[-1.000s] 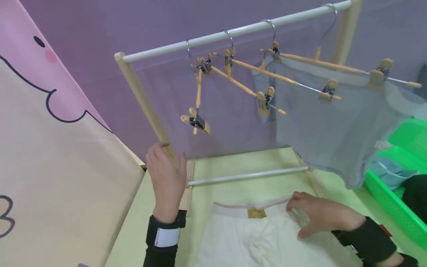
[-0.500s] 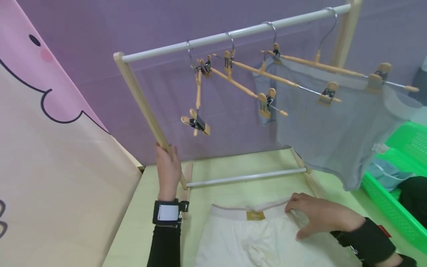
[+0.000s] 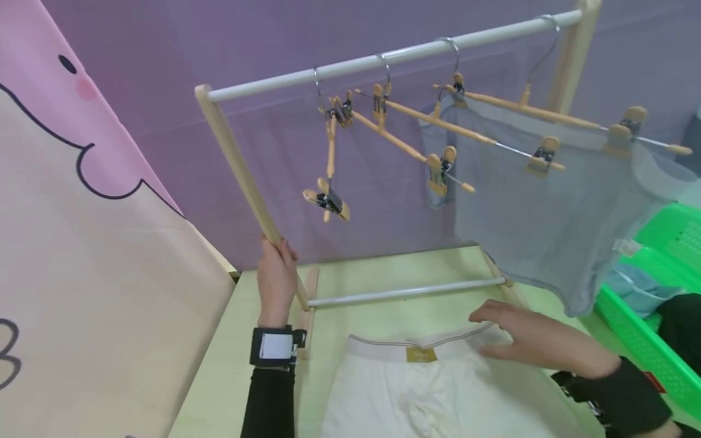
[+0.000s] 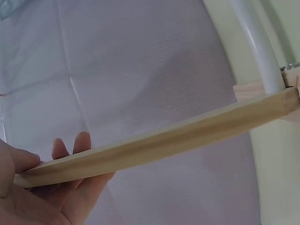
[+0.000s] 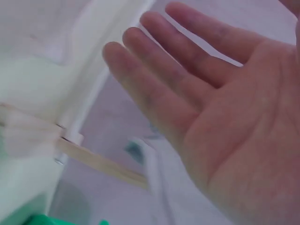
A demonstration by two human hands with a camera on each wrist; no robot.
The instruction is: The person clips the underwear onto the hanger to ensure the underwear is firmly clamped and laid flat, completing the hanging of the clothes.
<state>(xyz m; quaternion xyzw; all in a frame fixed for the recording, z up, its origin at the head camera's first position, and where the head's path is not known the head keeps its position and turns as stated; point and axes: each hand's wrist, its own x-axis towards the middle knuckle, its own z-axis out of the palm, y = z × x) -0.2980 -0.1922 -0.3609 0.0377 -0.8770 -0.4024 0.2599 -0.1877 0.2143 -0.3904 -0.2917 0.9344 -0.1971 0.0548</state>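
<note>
The left wooden post [image 3: 237,163] of a small clothes rack is gripped low down by my left hand [image 3: 276,283]. In the left wrist view, thumb and fingers wrap the post [image 4: 164,140] from both sides. White underpants [image 3: 378,389] with a tan label at the waistband lie flat on the pale green table. Over their right waistband corner hovers my right hand [image 3: 539,337], holding nothing. The right wrist view shows this hand [image 5: 234,112] with straight, slightly spread fingers.
Several wooden clip hangers [image 3: 400,139] hang from the white top rail [image 3: 405,53]. A grey garment [image 3: 526,207] is clipped to the rightmost one. A lower white rail [image 3: 405,294] joins the rack's feet. At right stands a green basket [image 3: 652,340] containing dark and blue cloth.
My left hand has moved right onto the rack post and closed round it. My right hand has come off the underpants' waistband, its fingers straightening.
</note>
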